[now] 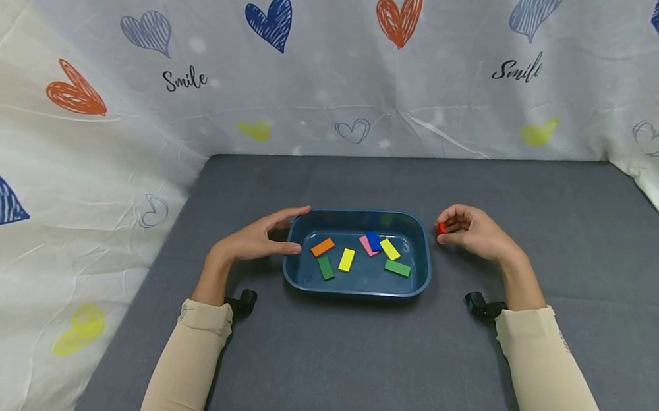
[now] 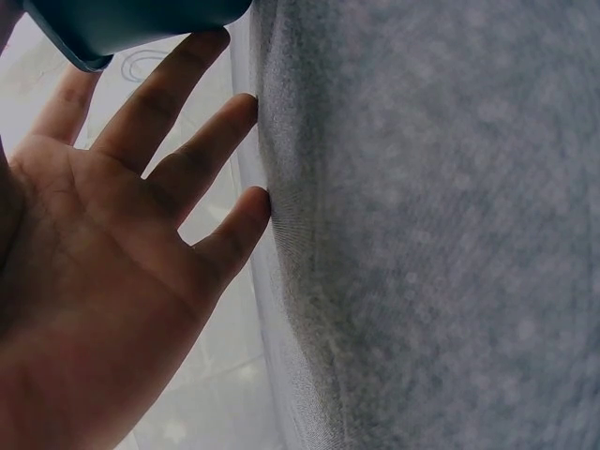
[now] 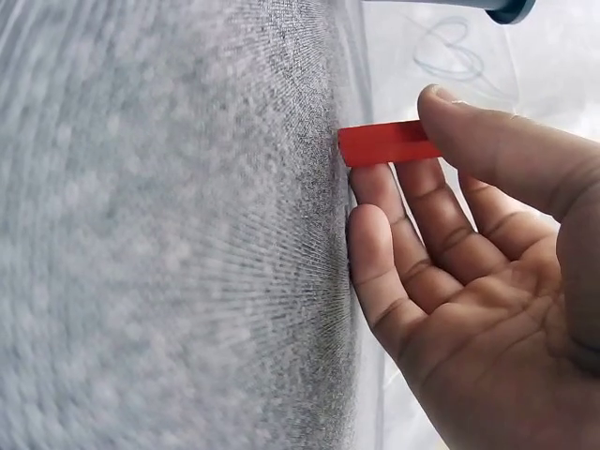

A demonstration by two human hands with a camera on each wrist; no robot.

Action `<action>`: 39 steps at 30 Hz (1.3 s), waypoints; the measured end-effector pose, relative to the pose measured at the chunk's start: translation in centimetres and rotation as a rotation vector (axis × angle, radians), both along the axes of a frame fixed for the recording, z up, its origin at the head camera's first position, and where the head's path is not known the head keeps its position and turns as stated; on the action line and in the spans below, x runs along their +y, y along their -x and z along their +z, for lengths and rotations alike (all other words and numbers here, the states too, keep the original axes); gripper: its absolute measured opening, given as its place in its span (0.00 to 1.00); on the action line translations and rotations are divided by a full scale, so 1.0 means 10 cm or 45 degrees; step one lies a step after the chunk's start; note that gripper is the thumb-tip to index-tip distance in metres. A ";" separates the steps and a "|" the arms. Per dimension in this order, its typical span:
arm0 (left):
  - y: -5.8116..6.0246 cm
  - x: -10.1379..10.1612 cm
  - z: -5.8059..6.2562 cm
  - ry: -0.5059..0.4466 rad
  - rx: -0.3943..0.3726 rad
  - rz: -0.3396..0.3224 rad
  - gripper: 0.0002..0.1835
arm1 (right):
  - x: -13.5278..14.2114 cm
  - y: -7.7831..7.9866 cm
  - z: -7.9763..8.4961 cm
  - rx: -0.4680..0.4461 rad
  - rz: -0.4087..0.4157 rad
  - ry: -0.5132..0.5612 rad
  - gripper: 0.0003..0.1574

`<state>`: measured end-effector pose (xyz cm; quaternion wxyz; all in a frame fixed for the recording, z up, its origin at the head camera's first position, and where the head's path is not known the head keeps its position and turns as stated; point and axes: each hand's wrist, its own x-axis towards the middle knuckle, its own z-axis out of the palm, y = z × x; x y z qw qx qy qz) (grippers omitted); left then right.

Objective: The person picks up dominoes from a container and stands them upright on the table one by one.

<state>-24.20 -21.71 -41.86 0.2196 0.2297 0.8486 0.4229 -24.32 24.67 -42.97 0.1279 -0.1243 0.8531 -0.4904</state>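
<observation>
Two-handed: pinching a slim, straight-edged red block [image 1: 441,228] with the right hand [image 1: 478,233], just right of a glossy, round-cornered blue tray [image 1: 361,278] holding seven flat, oblong coloured blocks [image 1: 347,260] on the woven-grey-cloth bench [image 1: 350,366]; spreading the left hand [image 1: 253,238] against the tray's left end.
</observation>
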 end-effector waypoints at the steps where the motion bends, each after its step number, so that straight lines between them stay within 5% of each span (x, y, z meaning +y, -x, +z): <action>1: 0.00 0.00 0.00 0.000 0.000 0.000 0.43 | 0.00 0.00 0.00 -0.002 0.002 -0.003 0.18; 22: -0.02 0.01 0.03 -0.002 -0.019 0.006 0.43 | 0.02 -0.02 0.03 0.003 -0.004 0.020 0.23; 32: 0.01 -0.01 0.01 -0.002 -0.027 0.004 0.43 | -0.01 -0.10 0.26 0.049 -0.100 0.156 0.25; 39: 0.03 -0.01 -0.01 -0.008 -0.037 0.006 0.44 | -0.19 -0.19 0.46 0.153 -0.006 0.296 0.23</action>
